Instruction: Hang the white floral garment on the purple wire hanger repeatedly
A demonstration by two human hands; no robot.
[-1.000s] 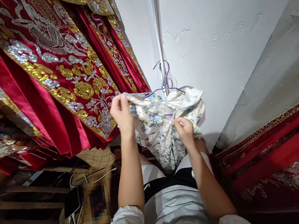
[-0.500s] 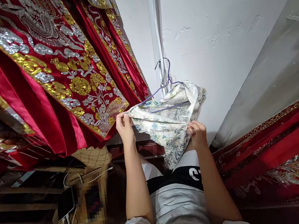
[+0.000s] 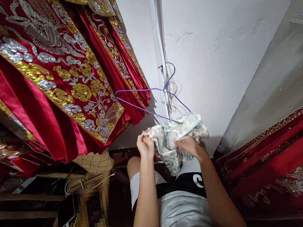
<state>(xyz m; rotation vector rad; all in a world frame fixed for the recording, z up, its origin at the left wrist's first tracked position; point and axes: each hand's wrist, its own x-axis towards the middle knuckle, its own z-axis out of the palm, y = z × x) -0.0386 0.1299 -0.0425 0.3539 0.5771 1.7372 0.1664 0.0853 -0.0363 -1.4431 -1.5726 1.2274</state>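
A white garment with a blue-green floral print (image 3: 170, 159) hangs bunched in front of my knees. My left hand (image 3: 145, 144) is closed on its left edge. My right hand (image 3: 189, 146) has its fingers curled against the fabric near the right side of the opening. A purple wire hanger (image 3: 143, 90) tilts above the garment, its left arm bare and its lower right end inside the cloth. The hanger's hook is at a white vertical strip (image 3: 158, 35) on the wall; whether it is hooked there I cannot tell.
Red garments with gold and silver sequins (image 3: 82, 92) hang at the left. On the lower left, a phone (image 3: 66, 212) with a white cable lies on a wooden slatted seat (image 3: 22, 210). Clear plastic sheeting (image 3: 274, 76) and red embroidered cloth (image 3: 278, 157) are on the right.
The garment's left side has come off the hanger, baring the hanger's left arm. My left hand moved right and down with the cloth; my right hand shifted slightly left and down.
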